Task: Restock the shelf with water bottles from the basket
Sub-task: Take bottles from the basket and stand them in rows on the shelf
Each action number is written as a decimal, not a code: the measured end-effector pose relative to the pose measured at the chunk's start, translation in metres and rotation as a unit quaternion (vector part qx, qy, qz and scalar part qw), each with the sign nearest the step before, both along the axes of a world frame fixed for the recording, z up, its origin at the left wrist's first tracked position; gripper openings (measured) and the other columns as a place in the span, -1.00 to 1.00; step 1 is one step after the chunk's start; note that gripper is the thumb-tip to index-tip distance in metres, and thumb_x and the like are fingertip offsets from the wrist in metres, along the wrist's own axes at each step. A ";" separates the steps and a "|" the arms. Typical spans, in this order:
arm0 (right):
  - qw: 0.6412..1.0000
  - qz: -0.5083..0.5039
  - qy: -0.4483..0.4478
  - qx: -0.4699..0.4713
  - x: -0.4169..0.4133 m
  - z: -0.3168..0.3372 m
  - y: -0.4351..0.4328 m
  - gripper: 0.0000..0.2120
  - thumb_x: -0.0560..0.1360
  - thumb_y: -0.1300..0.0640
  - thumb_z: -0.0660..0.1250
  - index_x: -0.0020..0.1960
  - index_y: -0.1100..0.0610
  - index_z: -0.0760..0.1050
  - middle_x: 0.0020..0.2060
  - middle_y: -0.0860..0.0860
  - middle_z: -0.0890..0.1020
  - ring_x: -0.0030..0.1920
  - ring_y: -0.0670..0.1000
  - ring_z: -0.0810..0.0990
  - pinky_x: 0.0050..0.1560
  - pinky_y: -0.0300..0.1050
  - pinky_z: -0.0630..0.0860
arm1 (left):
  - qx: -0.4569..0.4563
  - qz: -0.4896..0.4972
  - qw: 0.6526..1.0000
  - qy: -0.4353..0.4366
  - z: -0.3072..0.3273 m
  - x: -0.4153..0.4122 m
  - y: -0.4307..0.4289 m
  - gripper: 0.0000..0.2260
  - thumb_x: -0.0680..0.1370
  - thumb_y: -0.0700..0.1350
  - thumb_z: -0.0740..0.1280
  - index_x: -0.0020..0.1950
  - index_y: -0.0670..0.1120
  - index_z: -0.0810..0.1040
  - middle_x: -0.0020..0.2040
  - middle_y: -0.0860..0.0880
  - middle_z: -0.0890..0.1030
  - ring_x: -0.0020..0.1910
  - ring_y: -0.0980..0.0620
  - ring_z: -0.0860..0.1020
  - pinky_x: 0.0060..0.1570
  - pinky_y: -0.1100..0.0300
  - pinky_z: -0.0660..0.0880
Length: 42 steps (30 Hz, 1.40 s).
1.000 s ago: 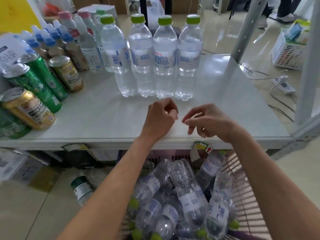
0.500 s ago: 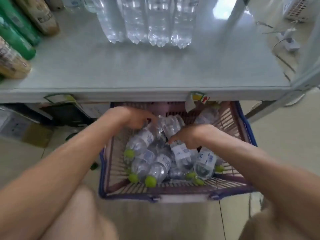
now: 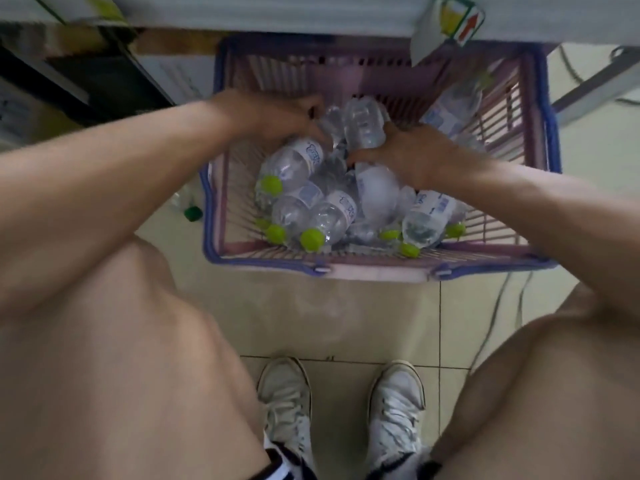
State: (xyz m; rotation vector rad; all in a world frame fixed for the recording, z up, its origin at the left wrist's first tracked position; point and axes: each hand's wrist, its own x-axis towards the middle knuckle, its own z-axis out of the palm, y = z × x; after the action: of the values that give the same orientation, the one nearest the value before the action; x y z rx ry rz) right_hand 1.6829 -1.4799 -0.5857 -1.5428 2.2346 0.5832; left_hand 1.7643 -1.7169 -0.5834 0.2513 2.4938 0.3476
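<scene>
Both hands are down in the basket (image 3: 381,271), a pink one with a blue rim that stands on the tiled floor (image 3: 346,323) under the front edge of the shelf (image 3: 277,8). The water bottles (image 3: 332,216) lie heaped on their sides inside it, most of their lime caps turned toward the person. The left hand (image 3: 277,112) curls its fingers over the far end of a labelled bottle (image 3: 301,161) at the left of the heap. The right hand (image 3: 412,154) wraps round the topmost bottle (image 3: 363,123), thumb beneath it and fingers over it. A price tag (image 3: 450,22) hangs from the shelf edge above the basket. One dark-capped bottle (image 3: 190,209) lies on the floor just left of the basket. White shoes (image 3: 287,400) show at the bottom of the view
</scene>
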 end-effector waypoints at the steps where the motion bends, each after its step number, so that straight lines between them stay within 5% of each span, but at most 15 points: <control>1: 1.000 -0.002 -0.004 -0.006 -0.002 0.001 0.000 -0.14 0.51 0.20 0.46 0.55 -0.34 0.07 0.39 0.32 0.37 0.25 0.32 0.54 0.07 0.14 0.59 | 0.008 0.033 0.999 -0.034 0.001 -0.005 -0.001 -0.46 0.39 0.26 0.53 0.29 0.19 0.45 0.36 0.02 0.49 0.25 -0.07 0.49 0.25 0.03 0.48; 4: 0.999 -0.016 -0.020 -0.031 -0.006 0.000 -0.001 -0.04 0.46 0.12 0.53 0.50 -0.39 -0.06 0.33 0.28 0.42 0.25 0.31 0.54 0.08 0.21 0.60 | 0.018 -0.034 0.997 -0.062 -0.001 -0.015 0.005 -0.19 0.25 -0.16 0.70 0.45 0.02 0.48 0.45 -0.10 0.36 0.41 -0.14 0.39 0.31 0.10 0.39; 7: 0.999 -0.024 -0.010 -0.033 -0.008 0.000 0.001 -0.02 0.53 0.18 0.45 0.54 -0.40 -0.18 0.38 0.30 0.38 0.31 0.31 0.49 0.13 0.15 0.56 | 0.009 -0.076 0.995 -0.068 -0.005 -0.020 0.012 -0.15 0.26 -0.22 0.69 0.50 -0.10 0.45 0.49 -0.13 0.37 0.46 -0.14 0.38 0.39 0.04 0.37; 14: 0.998 -0.060 -0.005 -0.018 0.004 -0.014 -0.012 -0.17 0.62 0.22 0.33 0.61 -0.33 -0.05 0.60 0.34 -0.04 0.54 0.32 0.27 0.29 0.16 0.53 | 0.037 -0.120 0.991 0.038 -0.031 -0.019 0.004 -0.20 0.33 -0.33 0.57 0.55 -0.13 0.39 0.52 -0.21 0.40 0.52 -0.22 0.34 0.49 -0.11 0.32; 19: 0.996 -0.084 0.010 0.030 0.006 -0.011 -0.021 -0.16 0.60 0.27 0.33 0.62 -0.29 -0.03 0.56 0.38 0.02 0.47 0.33 0.35 0.21 0.15 0.52 | 0.057 -0.156 0.980 0.107 -0.042 -0.016 0.001 -0.31 0.39 -0.33 0.54 0.50 -0.23 0.43 0.48 -0.27 0.44 0.50 -0.29 0.36 0.43 -0.23 0.38; 26: 0.995 -0.078 -0.055 -0.025 -0.006 -0.012 -0.015 -0.29 0.60 0.16 0.34 0.53 -0.35 0.07 0.49 0.30 0.22 0.36 0.32 0.48 0.15 0.15 0.59 | 0.063 -0.138 0.987 0.050 -0.041 -0.025 0.001 -0.23 0.25 -0.29 0.62 0.45 -0.10 0.49 0.43 -0.18 0.48 0.44 -0.19 0.43 0.41 -0.14 0.42; 29: 0.980 -0.079 -0.173 -0.060 -0.013 0.004 -0.005 -0.28 0.43 -0.02 0.50 0.43 -0.36 0.20 0.38 0.11 0.44 0.24 0.23 0.59 0.10 0.11 0.59 | 0.101 -0.111 0.986 0.065 -0.037 -0.025 -0.003 -0.35 0.30 -0.19 0.64 0.36 -0.12 0.55 0.34 -0.16 0.56 0.35 -0.13 0.53 0.33 -0.09 0.50; 32: 0.967 -0.067 -0.236 -0.071 -0.021 0.027 0.006 -0.18 0.35 0.01 0.60 0.46 -0.25 0.24 0.20 -0.02 0.60 0.18 0.11 0.60 0.06 0.02 0.56 | 0.133 -0.058 0.988 0.053 -0.013 -0.020 -0.002 -0.42 0.33 -0.16 0.59 0.33 -0.10 0.57 0.32 -0.10 0.60 0.31 -0.06 0.58 0.28 -0.08 0.54; 35: 0.962 -0.065 -0.255 -0.074 -0.024 0.050 0.018 -0.16 0.38 0.04 0.60 0.48 -0.29 0.21 0.24 -0.03 0.62 0.13 0.06 0.61 0.06 -0.02 0.54 | 0.134 -0.042 0.990 0.020 0.003 -0.008 -0.005 -0.38 0.38 -0.29 0.55 0.42 -0.05 0.54 0.43 -0.03 0.53 0.40 0.04 0.49 0.41 0.00 0.45; 39: 0.935 -0.115 -0.313 -0.119 -0.018 0.086 0.042 -0.26 0.40 -0.08 0.57 0.43 -0.37 0.24 -0.10 -0.43 0.54 -0.17 -0.34 0.58 -0.16 -0.28 0.44 | 0.116 -0.030 0.993 -0.004 0.014 0.005 -0.015 -0.28 0.32 -0.34 0.45 0.47 0.02 0.49 0.50 0.02 0.47 0.47 0.08 0.40 0.45 -0.10 0.40; 42: 0.885 -0.141 -0.390 -0.209 -0.009 0.115 0.053 -0.37 0.36 -0.21 0.58 0.34 -0.35 0.38 -0.07 -0.22 0.69 -0.20 -0.08 0.74 -0.16 -0.15 0.65 | 0.120 -0.006 0.993 -0.006 0.035 0.013 -0.021 -0.29 0.29 -0.04 0.56 0.45 0.11 0.50 0.44 0.11 0.52 0.43 0.08 0.48 0.41 -0.04 0.44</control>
State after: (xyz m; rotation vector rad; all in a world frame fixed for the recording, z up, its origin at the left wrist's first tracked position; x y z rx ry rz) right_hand 1.6740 -1.4272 -0.4706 -1.2500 1.9121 -0.5650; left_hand 1.7770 -1.7381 -0.5488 0.3597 2.4367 0.6434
